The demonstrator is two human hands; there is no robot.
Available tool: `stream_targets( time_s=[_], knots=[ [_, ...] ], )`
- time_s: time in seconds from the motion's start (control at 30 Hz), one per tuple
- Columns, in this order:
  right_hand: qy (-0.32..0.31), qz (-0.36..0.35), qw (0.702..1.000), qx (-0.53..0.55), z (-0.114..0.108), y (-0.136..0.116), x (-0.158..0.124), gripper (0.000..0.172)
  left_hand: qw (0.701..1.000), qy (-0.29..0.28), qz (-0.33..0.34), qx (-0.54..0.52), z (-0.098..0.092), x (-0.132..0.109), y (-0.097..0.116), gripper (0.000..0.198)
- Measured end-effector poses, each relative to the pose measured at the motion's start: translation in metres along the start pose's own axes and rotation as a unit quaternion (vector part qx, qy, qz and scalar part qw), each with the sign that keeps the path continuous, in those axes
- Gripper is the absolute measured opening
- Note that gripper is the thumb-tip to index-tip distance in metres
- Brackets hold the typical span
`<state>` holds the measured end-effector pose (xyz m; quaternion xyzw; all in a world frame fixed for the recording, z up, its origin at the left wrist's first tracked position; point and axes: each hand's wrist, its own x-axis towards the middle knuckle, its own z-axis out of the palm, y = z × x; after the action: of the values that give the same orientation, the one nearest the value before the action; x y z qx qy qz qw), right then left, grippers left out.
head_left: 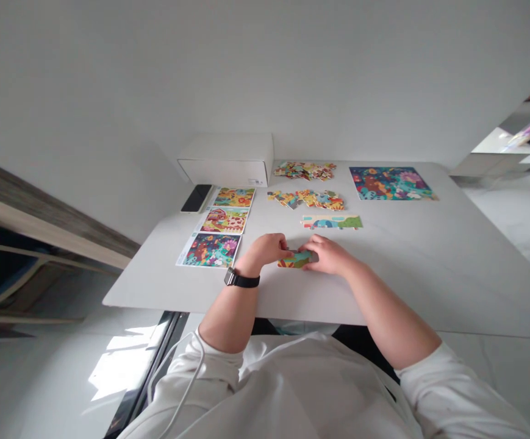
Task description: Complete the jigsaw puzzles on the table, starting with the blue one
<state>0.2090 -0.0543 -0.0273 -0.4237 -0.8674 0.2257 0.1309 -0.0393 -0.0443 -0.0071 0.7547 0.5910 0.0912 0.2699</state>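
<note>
My left hand [268, 249] and my right hand [327, 254] meet over a small joined group of puzzle pieces [294, 260] near the front of the white table [429, 268]. Both hands have fingers curled and pinching these pieces from either side. A black watch [241, 280] sits on my left wrist. A short assembled strip of pieces [332, 222] lies just beyond my hands. Farther back lie a row of loose pieces [308, 199] and a heap of loose pieces [305, 170].
A finished colourful puzzle [390, 183] lies at the back right. Three picture cards [223, 221] are lined up on the left, a dark phone [196, 197] beside them. A white box [228, 160] stands against the wall. Wooden shelving [27, 244] is at left.
</note>
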Motion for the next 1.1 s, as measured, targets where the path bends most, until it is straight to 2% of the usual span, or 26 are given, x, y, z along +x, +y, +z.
stream_targets(
  time_s=[0.17,0.23,0.3,0.37,0.4,0.43,0.5,0.57,0.67,0.83,1.0,1.1],
  knots=[
    [-0.002,0.005,1.000,0.009,-0.001,0.000,0.000,0.050,1.000,0.017,0.005,-0.023,0.001,0.003,-0.002,0.020],
    [0.006,0.005,1.000,0.020,-0.001,-0.001,0.000,0.047,0.996,0.065,0.011,-0.060,0.001,0.006,-0.001,0.021],
    [0.038,-0.002,0.998,0.042,-0.002,0.000,0.001,0.041,0.982,0.145,0.012,-0.117,0.000,0.008,0.002,0.031],
    [0.089,-0.007,0.995,0.055,-0.002,0.000,0.002,0.025,0.955,0.212,0.003,-0.208,0.001,0.011,0.004,0.045],
    [0.115,-0.006,0.992,0.052,-0.003,0.000,0.002,0.013,0.937,0.227,-0.006,-0.267,0.001,0.012,0.005,0.051],
    [0.136,-0.002,0.990,0.045,-0.004,0.000,0.003,0.009,0.916,0.230,-0.015,-0.327,0.002,0.013,0.005,0.056],
    [0.160,0.015,0.986,0.033,-0.006,0.000,0.003,0.034,0.875,0.222,-0.023,-0.429,0.003,0.015,0.006,0.061],
    [0.168,0.040,0.984,0.035,-0.008,0.000,0.002,0.051,0.837,0.222,-0.021,-0.501,0.005,0.018,0.006,0.064],
    [0.182,0.071,0.979,0.055,-0.011,0.002,0.001,0.055,0.782,0.223,-0.018,-0.581,0.009,0.023,0.006,0.068],
    [0.207,0.098,0.972,0.042,-0.017,0.007,0.005,0.040,0.718,0.267,-0.047,-0.641,0.013,0.034,0.001,0.067],
    [0.212,0.073,0.975,0.000,-0.039,0.011,0.020,0.030,0.681,0.286,-0.066,-0.670,0.013,0.039,-0.004,0.067],
    [0.226,0.050,0.972,-0.030,-0.053,0.020,0.036,0.044,0.665,0.293,-0.072,-0.684,0.012,0.041,-0.006,0.065]
  ],
)
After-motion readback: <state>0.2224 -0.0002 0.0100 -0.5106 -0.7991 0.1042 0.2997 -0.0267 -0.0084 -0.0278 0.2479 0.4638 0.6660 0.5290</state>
